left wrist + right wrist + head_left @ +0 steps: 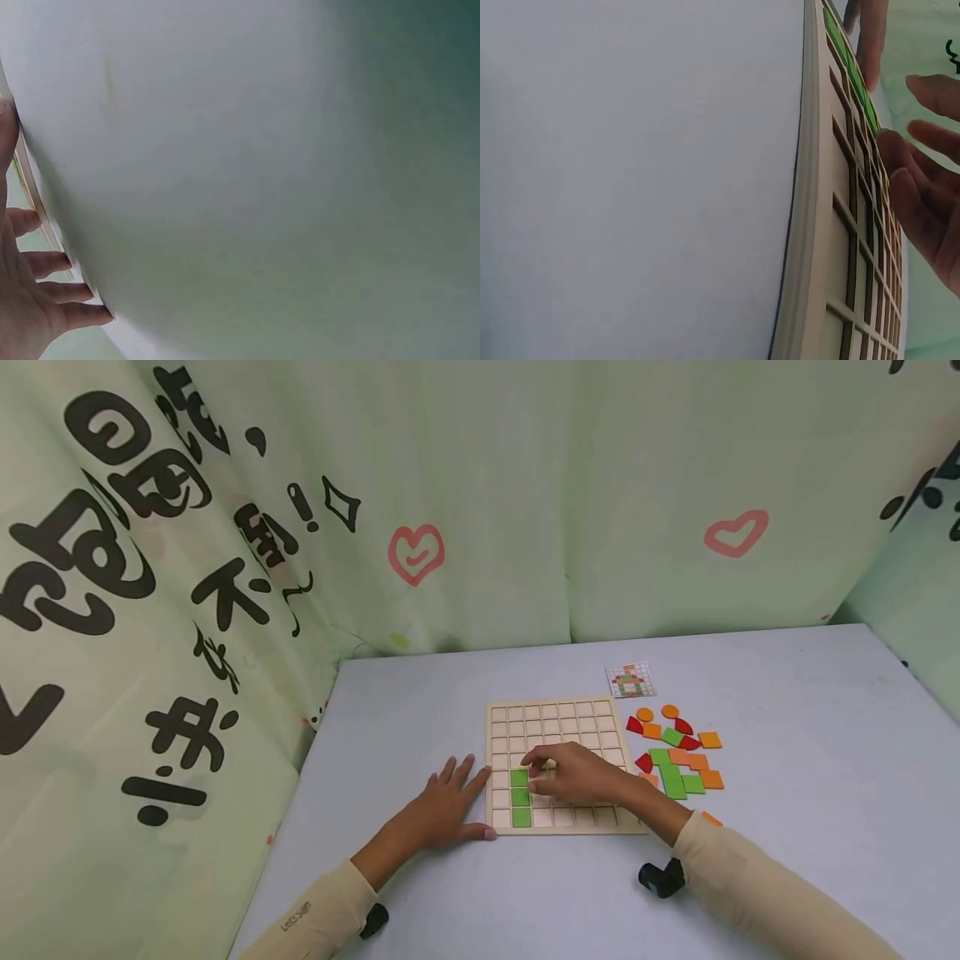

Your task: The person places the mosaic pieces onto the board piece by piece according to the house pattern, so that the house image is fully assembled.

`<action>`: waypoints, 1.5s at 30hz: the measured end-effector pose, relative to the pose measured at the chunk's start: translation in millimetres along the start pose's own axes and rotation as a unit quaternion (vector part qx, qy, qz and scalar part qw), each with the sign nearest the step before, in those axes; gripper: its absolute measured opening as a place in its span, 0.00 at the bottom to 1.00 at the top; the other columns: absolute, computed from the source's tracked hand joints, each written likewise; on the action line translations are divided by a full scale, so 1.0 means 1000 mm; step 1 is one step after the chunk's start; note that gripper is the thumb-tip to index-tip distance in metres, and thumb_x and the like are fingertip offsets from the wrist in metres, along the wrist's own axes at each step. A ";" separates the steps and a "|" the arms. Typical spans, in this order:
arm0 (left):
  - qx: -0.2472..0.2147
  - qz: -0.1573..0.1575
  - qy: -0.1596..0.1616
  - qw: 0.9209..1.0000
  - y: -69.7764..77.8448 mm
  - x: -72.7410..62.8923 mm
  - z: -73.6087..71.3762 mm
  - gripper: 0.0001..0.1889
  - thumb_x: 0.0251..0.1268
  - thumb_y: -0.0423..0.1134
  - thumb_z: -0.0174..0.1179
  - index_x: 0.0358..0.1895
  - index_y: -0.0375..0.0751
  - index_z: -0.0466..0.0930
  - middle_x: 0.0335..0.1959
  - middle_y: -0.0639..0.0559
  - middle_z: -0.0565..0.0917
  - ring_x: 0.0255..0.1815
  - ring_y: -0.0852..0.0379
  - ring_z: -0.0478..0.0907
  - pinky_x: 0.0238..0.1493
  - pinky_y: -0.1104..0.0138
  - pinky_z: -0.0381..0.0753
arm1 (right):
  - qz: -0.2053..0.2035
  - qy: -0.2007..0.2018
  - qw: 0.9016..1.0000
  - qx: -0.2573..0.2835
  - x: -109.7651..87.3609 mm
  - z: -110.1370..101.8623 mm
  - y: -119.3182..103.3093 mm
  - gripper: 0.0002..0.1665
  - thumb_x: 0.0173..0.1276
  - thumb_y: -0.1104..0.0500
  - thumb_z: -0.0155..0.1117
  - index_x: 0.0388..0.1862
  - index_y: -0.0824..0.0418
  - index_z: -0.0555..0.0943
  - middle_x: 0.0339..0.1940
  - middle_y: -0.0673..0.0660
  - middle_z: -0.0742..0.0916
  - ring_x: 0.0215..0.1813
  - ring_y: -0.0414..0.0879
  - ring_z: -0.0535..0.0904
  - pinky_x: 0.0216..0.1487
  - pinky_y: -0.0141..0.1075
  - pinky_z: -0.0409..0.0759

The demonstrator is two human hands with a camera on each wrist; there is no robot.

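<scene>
A wooden grid board with square cells lies on the table. Three green square tiles fill a vertical run of cells near its lower left corner. Beside the board's left edge, my left hand lies with fingers spread, its thumb and index fingertip right at the frame. My right hand is over the board, with loosely bent fingers close to the top green tile. In the right wrist view, its fingers are apart and no piece shows between them; the green tiles run along the board beyond.
Right of the board lie scattered green pieces, orange squares, orange discs and red pieces. A small pattern card lies behind them. A pale curtain hangs along the table's back edge.
</scene>
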State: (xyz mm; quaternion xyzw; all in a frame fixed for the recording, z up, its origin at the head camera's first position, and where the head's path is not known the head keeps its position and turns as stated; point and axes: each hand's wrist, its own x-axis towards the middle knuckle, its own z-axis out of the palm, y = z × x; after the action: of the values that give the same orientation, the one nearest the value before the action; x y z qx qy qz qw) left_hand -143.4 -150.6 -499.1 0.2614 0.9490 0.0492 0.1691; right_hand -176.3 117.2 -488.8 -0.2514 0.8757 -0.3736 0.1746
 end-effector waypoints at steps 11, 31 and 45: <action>0.003 0.001 0.004 1.000 -0.002 -0.003 0.005 0.51 0.60 0.74 0.56 0.81 0.50 0.52 0.82 0.39 0.53 0.81 0.32 0.50 0.72 0.40 0.63 | 0.006 0.047 0.997 0.054 -0.034 -0.036 0.036 0.17 0.72 0.53 0.66 0.55 0.61 0.84 0.42 0.52 0.86 0.27 0.43 0.79 0.31 0.31 0.79; -0.012 0.002 -0.002 1.000 0.001 -0.003 -0.001 0.51 0.61 0.73 0.57 0.81 0.49 0.52 0.82 0.39 0.52 0.81 0.33 0.48 0.74 0.41 0.61 | 0.107 0.078 0.991 -0.015 -0.149 -0.090 0.099 0.19 0.65 0.54 0.73 0.51 0.62 0.84 0.37 0.51 0.83 0.28 0.37 0.74 0.28 0.28 0.75; -0.004 0.002 0.004 1.000 0.000 -0.001 0.000 0.51 0.61 0.73 0.55 0.81 0.50 0.51 0.82 0.40 0.52 0.81 0.33 0.48 0.74 0.41 0.61 | 0.076 0.103 0.989 -0.076 -0.188 -0.067 0.108 0.25 0.55 0.48 0.79 0.50 0.55 0.84 0.36 0.41 0.80 0.25 0.34 0.69 0.25 0.27 0.69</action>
State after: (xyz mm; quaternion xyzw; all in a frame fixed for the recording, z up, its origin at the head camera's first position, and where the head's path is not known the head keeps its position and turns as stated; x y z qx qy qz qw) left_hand -142.7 -151.5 -498.9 0.2627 0.9489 0.0539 0.1665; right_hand -89.9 326.6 -502.1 -0.1572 0.9314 -0.3152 0.0919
